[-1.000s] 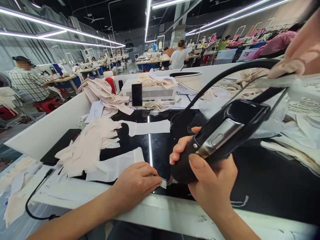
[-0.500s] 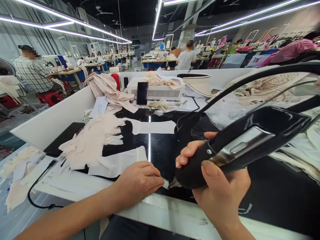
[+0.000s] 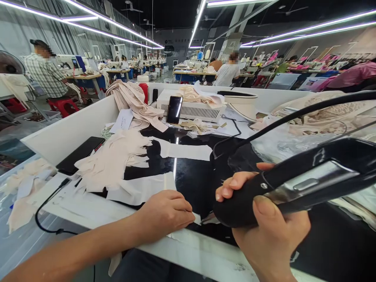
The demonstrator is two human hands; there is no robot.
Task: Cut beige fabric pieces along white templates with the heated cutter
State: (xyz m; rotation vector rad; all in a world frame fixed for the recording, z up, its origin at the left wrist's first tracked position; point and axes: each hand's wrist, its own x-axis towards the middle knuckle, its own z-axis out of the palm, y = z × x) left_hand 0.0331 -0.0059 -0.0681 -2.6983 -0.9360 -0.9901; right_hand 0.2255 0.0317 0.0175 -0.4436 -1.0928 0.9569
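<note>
My right hand is wrapped around a black corded hand tool with a long silver lever on its side. The rounded lower end of the tool is close to the black tabletop, near the front edge; its working tip is hidden. My left hand lies at the table's front edge, fingers together, pressing a small strip of white fabric whose end sticks out toward the tool. Just beyond that hand lies a flat white fabric piece. Farther back is another white fabric strip.
A heap of pale pink fabric pieces lies on the left beside a black phone. At the back, a second phone leans on a vented white box. The tool's thick cable arcs across the right side.
The tool and my right hand have shifted right in view, while the tool's tilt looks flatter. My left hand stays at the white strip. The whole view has shifted slightly.
</note>
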